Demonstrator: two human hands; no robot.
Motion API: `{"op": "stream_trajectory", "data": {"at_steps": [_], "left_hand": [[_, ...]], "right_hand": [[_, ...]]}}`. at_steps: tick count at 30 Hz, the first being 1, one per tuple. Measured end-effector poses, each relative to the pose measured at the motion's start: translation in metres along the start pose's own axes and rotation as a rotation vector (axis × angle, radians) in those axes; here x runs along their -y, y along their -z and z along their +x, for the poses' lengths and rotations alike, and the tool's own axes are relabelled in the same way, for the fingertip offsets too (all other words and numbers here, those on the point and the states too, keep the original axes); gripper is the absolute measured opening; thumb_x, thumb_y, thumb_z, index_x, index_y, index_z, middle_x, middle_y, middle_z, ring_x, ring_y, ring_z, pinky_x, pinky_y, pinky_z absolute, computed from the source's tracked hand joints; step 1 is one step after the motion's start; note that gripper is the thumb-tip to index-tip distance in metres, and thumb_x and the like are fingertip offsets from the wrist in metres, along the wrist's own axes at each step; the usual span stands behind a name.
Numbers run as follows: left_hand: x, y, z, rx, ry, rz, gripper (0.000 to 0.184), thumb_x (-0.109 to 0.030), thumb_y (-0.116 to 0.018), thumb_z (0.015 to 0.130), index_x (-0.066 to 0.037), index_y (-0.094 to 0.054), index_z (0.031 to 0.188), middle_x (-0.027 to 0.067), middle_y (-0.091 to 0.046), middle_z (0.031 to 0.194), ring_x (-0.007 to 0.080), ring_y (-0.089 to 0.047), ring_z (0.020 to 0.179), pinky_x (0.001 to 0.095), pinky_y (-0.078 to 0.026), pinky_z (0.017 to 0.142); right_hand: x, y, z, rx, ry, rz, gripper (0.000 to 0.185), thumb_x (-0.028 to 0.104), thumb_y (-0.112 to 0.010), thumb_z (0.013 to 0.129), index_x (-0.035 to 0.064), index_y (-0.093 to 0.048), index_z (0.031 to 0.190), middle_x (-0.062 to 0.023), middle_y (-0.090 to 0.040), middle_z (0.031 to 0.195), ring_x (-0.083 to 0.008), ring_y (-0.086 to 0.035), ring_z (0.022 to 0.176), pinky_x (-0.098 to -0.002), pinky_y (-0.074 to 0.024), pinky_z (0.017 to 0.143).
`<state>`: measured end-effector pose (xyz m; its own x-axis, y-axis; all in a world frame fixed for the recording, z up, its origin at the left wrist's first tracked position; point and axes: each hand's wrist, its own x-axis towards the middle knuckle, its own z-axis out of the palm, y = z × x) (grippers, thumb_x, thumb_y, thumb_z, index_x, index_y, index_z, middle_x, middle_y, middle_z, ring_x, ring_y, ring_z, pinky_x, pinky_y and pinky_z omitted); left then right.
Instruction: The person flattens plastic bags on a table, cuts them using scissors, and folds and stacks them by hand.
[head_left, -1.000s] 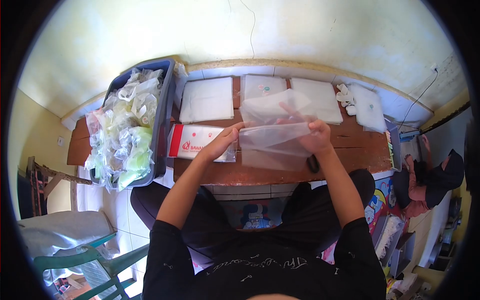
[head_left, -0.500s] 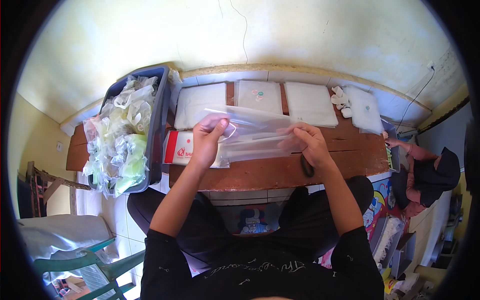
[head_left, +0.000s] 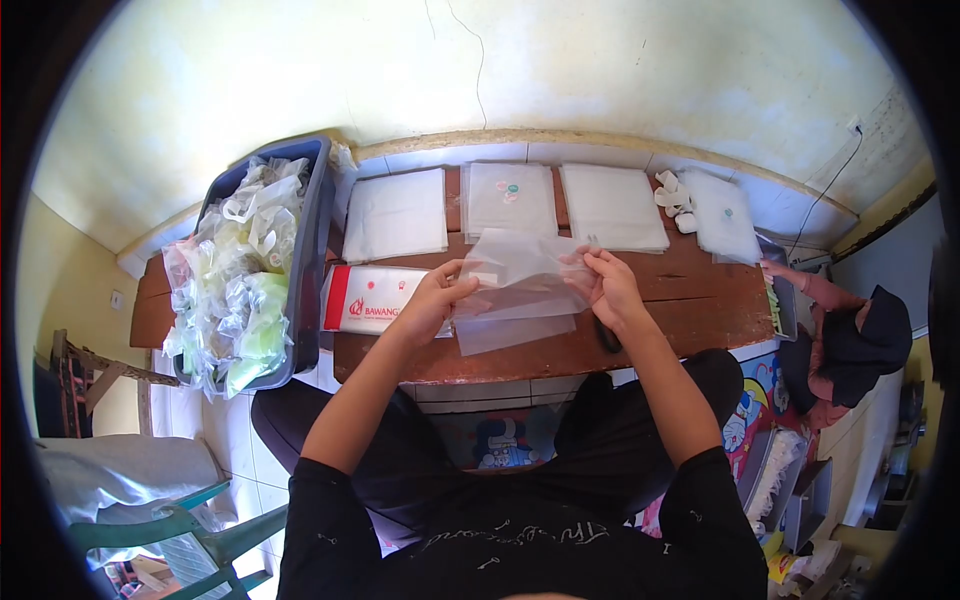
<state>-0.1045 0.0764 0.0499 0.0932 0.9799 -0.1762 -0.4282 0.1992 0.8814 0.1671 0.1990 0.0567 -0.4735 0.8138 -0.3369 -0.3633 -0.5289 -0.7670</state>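
Observation:
A clear plastic bag [head_left: 525,270] is stretched between my two hands above the brown wooden table [head_left: 690,310]. My left hand [head_left: 436,300] pinches its left side between thumb and fingers. At the opposite side, my right hand [head_left: 612,285] grips the bag's edge the same way. Below the held bag's upper part, a flat plastic layer hangs over the wood; whether it belongs to the same bag I cannot tell. Left of my left hand lies a red-and-white printed packet [head_left: 372,298]. A dark object [head_left: 606,336], partly hidden, rests beneath my right wrist.
Stacks of clear bags, one stack [head_left: 396,215] among several, line the table's back. White rolls [head_left: 674,200] lie near the right stack. A dark plastic bin [head_left: 318,250] full of crumpled bags stands left. Another person [head_left: 850,340] sits at right, reaching into a grey box [head_left: 782,300].
Both hands have come closer together, and the bag, pulled taut before, now sags and bends between them. My left hand has moved down and right, uncovering more of the printed packet.

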Motion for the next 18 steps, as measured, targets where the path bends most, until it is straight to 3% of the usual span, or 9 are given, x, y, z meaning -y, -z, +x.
{"op": "stream_trajectory", "data": {"at_steps": [2, 9, 13, 15, 16, 17, 18], "left_hand": [[-0.003, -0.005, 0.000, -0.134, 0.016, 0.064, 0.034, -0.017, -0.058, 0.097, 0.000, -0.053, 0.126, 0.0142, -0.068, 0.109, 0.0214, -0.070, 0.089, 0.0311, -0.056, 0.080], [-0.002, 0.000, 0.003, -0.227, 0.097, 0.057, 0.026, -0.011, -0.060, 0.096, -0.001, -0.058, 0.120, 0.0109, -0.071, 0.099, 0.0166, -0.069, 0.079, 0.0252, -0.056, 0.072], [-0.009, -0.005, -0.003, -0.264, -0.061, 0.185, 0.025, -0.010, -0.060, 0.096, 0.000, -0.059, 0.118, 0.0117, -0.071, 0.098, 0.0157, -0.068, 0.079, 0.0263, -0.055, 0.072], [-0.015, -0.008, -0.007, -0.283, -0.155, 0.202, 0.024, -0.009, -0.060, 0.096, 0.001, -0.059, 0.118, 0.0120, -0.071, 0.098, 0.0156, -0.068, 0.080, 0.0269, -0.054, 0.072], [-0.019, -0.007, -0.009, -0.269, -0.366, 0.275, 0.017, -0.007, -0.061, 0.094, -0.001, -0.063, 0.110, 0.0111, -0.071, 0.095, 0.0145, -0.068, 0.080, 0.0272, -0.054, 0.071], [-0.024, -0.007, -0.012, -0.253, -0.577, 0.347, 0.011, -0.005, -0.061, 0.093, -0.002, -0.068, 0.102, 0.0102, -0.071, 0.092, 0.0134, -0.067, 0.080, 0.0276, -0.053, 0.070], [-0.029, -0.008, -0.015, -0.253, -0.577, 0.348, 0.011, -0.005, -0.061, 0.093, -0.002, -0.068, 0.102, 0.0102, -0.071, 0.092, 0.0134, -0.067, 0.080, 0.0276, -0.053, 0.070]], "right_hand": [[-0.001, 0.001, 0.000, 0.001, -0.017, -0.038, 0.016, 0.010, -0.049, 0.098, 0.0023, -0.055, 0.111, -0.0197, -0.067, 0.112, -0.0272, -0.071, 0.090, -0.0348, -0.0596, 0.076], [-0.004, -0.006, 0.000, 0.037, -0.102, -0.161, 0.037, 0.004, -0.060, 0.091, -0.0006, -0.049, 0.126, -0.0214, -0.064, 0.117, -0.0301, -0.069, 0.095, -0.0350, -0.0593, 0.080], [0.016, -0.034, -0.022, 0.118, -0.061, -0.299, 0.047, -0.002, -0.060, 0.089, -0.0009, -0.045, 0.133, -0.0224, -0.062, 0.119, -0.0292, -0.069, 0.097, -0.0340, -0.0589, 0.080], [0.027, -0.045, -0.034, 0.231, 0.244, -0.377, 0.044, -0.007, -0.057, 0.088, -0.0009, -0.051, 0.131, -0.0209, -0.065, 0.117, -0.0255, -0.069, 0.097, -0.0321, -0.0571, 0.082], [0.031, -0.044, -0.038, 0.231, 0.243, -0.377, 0.044, -0.007, -0.057, 0.088, -0.0009, -0.051, 0.131, -0.0209, -0.065, 0.117, -0.0255, -0.069, 0.097, -0.0321, -0.0571, 0.082], [0.034, -0.041, -0.042, 0.278, 0.457, -0.549, 0.035, -0.008, -0.057, 0.087, -0.0006, -0.059, 0.122, -0.0201, -0.066, 0.115, -0.0249, -0.068, 0.098, -0.0327, -0.0566, 0.083], [0.038, -0.040, -0.045, 0.323, 0.672, -0.718, 0.028, -0.008, -0.057, 0.087, -0.0002, -0.067, 0.112, -0.0193, -0.067, 0.113, -0.0243, -0.068, 0.098, -0.0333, -0.0561, 0.084]]}}
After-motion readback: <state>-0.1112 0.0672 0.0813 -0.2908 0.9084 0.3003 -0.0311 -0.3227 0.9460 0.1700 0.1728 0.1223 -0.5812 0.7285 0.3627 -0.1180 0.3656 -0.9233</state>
